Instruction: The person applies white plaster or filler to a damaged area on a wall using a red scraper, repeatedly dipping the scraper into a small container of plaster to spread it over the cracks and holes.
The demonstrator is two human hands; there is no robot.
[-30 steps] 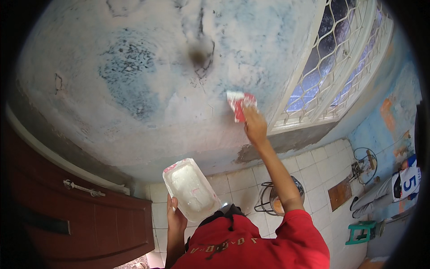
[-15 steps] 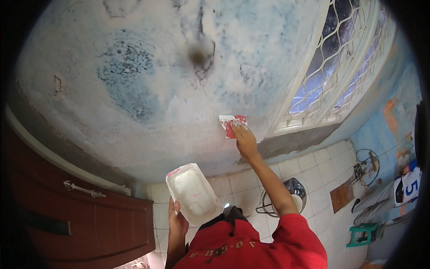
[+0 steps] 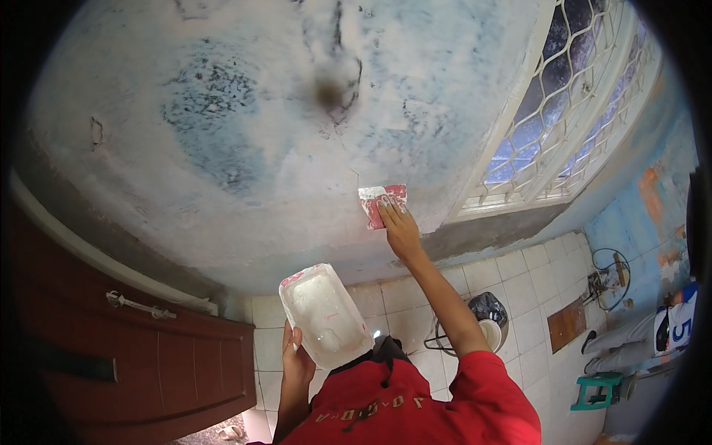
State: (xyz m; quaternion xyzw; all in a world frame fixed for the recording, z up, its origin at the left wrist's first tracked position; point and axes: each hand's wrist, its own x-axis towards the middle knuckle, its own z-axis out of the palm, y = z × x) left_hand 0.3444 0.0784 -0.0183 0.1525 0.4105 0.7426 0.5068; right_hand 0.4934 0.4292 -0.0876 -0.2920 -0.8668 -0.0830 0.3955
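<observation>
My right hand (image 3: 398,226) is closed on a red putty scraper (image 3: 380,216), its flat blade smeared with white putty and laid against the wall. Just above the scraper, a thin crack runs up the patchy white and blue wall (image 3: 297,185). Down at the left, my left hand (image 3: 297,357) grips the side of a white rectangular plastic tub (image 3: 324,315), thumb on the rim. White putty coats the inside of the tub, and pink smears mark its edge.
A grilled window (image 3: 541,133) is at the right, a dark red door (image 3: 170,356) at the left. Behind my right arm stand a bucket (image 3: 491,331) and a black plastic bag (image 3: 486,305). Farther right are a green stool (image 3: 595,391), a brown floor panel (image 3: 567,325) and another person (image 3: 638,334).
The scraper and my right hand have shifted slightly left and up along the wall. The tub, still in my left hand, sits a little farther right and higher.
</observation>
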